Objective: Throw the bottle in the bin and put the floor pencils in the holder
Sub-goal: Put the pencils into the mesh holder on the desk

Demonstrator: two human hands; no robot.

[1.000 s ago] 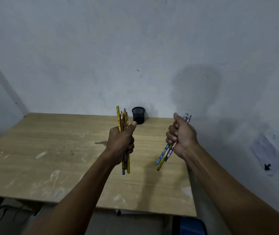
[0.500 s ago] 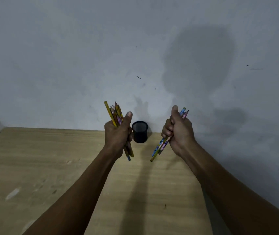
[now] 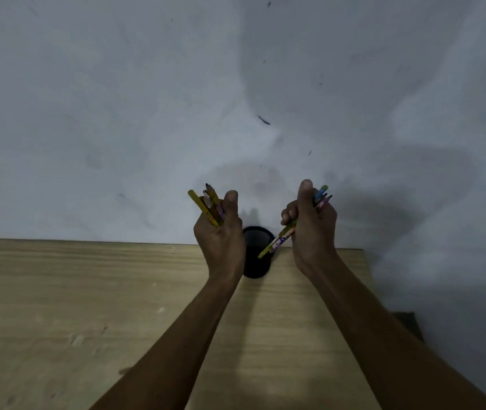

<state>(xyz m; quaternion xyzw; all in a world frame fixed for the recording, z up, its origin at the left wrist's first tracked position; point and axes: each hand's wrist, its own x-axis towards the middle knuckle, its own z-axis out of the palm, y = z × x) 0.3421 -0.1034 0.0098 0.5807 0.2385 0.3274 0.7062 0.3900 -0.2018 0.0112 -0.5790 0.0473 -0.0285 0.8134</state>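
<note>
Your left hand is clenched around a bunch of mostly yellow wooden pencils; roughly 5 tips show above the fist, exact count unclear. Your right hand grips about 3 blue, pink and yellow pencils, tilted, lower ends over the rim of 1 black cylindrical holder. The holder stands between both hands on 1 light wooden tabletop, against the grey wall.

Pretty dim and grainy, bluish cast; soft shadows of the arms on the wall, slight motion blur, wide-angle bend.
</note>
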